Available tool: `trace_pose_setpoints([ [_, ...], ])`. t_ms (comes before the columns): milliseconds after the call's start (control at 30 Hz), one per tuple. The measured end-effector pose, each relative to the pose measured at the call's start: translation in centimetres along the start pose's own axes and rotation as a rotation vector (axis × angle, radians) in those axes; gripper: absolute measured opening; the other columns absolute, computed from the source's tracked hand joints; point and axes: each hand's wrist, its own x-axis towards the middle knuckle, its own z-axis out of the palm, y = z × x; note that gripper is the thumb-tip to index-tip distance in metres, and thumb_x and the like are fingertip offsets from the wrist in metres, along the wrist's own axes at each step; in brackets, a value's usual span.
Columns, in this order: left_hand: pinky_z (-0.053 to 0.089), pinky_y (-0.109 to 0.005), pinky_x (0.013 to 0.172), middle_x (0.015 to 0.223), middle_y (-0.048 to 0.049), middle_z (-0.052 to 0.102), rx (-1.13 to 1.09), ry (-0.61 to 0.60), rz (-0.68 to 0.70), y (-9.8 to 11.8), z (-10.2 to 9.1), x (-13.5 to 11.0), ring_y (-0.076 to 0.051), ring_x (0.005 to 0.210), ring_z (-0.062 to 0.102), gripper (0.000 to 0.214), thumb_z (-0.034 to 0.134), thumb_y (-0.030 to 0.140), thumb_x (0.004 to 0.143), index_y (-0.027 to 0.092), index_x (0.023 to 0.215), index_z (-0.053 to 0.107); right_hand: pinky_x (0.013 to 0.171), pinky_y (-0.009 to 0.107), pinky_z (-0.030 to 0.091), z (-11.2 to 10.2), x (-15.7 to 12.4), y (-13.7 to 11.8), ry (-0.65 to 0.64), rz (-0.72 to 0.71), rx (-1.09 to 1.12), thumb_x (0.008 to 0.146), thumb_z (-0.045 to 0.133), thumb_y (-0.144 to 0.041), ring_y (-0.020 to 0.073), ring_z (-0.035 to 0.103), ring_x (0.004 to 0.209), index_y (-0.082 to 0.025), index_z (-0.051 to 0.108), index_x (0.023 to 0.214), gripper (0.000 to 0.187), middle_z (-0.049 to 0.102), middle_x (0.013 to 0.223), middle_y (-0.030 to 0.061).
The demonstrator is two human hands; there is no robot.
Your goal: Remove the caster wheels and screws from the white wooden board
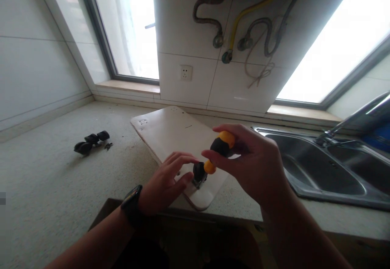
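The right hand (252, 163) is clamping thumb and fingers around the yellow-and-black handle of a screwdriver (224, 144), which is leaning over a small black wheel (199, 172). The left hand (161, 183) is holding its thumb and forefinger apart and close against that wheel; whether they are pinching it or only resting there, I cannot tell. The wheel is sitting on a metal plate (198, 184) at the near end of a white board (175, 133). The step in hand appears to be working a screw at this plate, and the next move seems to call for keeping the tip seated while the left hand is steadying the wheel. The board is lying slantwise on a speckled countertop (45, 175). Farther left, loose black wheels (92, 139) are lying beside small dark hardware (108, 146). A steel sink (332, 200) is standing to the right, and hoses (236, 25) are hanging on the wall behind. The screwdriver's tip and any screw are hiding behind the handle and wheel; the small hardware is too blurred to identify, the sink is running out of view, and shadow is swallowing the space below the counter.
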Motion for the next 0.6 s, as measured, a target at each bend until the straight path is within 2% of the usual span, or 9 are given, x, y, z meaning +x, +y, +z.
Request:
trace_pose_setpoints([
  [133,0.048,-0.039,0.107,0.129,-0.0068,0.066,-0.178,-0.031,-0.107,1.5,0.6,0.9,-0.023,0.121,0.061,0.029,0.057,0.036,0.105,0.027,0.131,0.062,0.061,0.029,0.06,-0.3,-0.2,-0.4,0.001,0.028,0.043,0.073,0.091,-0.036,0.0152,0.071,0.068,-0.029,0.075,0.121,0.051,0.073,0.089,0.0006],
  [267,0.05,-0.038,0.101,0.122,-0.0074,0.072,-0.27,-0.112,-0.168,1.8,1.1,1.7,-0.024,0.115,0.065,0.027,0.057,0.038,0.105,0.024,0.124,0.07,0.063,0.026,0.063,-0.6,-0.3,-0.8,-0.094,0.098,0.209,0.075,0.089,-0.027,0.0145,0.074,0.071,-0.028,0.071,0.127,0.055,0.075,0.093,0.0008],
  [400,0.049,-0.037,0.105,0.128,-0.0076,0.072,-0.404,-0.105,-0.17,1.6,1.3,2.0,-0.024,0.119,0.064,0.033,0.063,0.032,0.102,0.024,0.133,0.066,0.081,0.031,0.067,-0.9,-0.1,-0.1,-0.254,0.125,0.391,0.083,0.08,-0.024,0.0194,0.078,0.095,-0.03,0.061,0.132,0.054,0.076,0.109,0.0034],
  [467,0.049,-0.037,0.104,0.126,-0.0086,0.072,-0.466,-0.1,-0.167,1.6,1.4,2.2,-0.024,0.117,0.064,0.034,0.066,0.033,0.1,0.022,0.132,0.066,0.09,0.034,0.065,-0.9,0.1,0.4,-0.341,0.108,0.488,0.086,0.073,-0.016,0.0204,0.076,0.107,-0.03,0.057,0.13,0.05,0.074,0.121,0.0047],
  [533,0.05,-0.037,0.102,0.123,-0.0093,0.072,-0.521,-0.114,-0.157,1.7,1.5,2.5,-0.023,0.113,0.065,0.032,0.064,0.034,0.101,0.02,0.129,0.068,0.094,0.035,0.063,-0.6,0.2,0.8,-0.408,0.1,0.593,0.086,0.066,-0.008,0.0209,0.074,0.114,-0.031,0.054,0.127,0.049,0.071,0.128,0.0051],
  [600,0.05,-0.036,0.098,0.117,-0.0089,0.074,-0.554,-0.121,-0.158,1.8,1.5,2.8,-0.021,0.107,0.066,0.029,0.063,0.035,0.102,0.019,0.125,0.07,0.095,0.036,0.062,-0.2,0.3,1.1,-0.421,0.097,0.678,0.087,0.06,-0.004,0.0212,0.072,0.119,-0.031,0.052,0.125,0.048,0.069,0.133,0.0052],
])
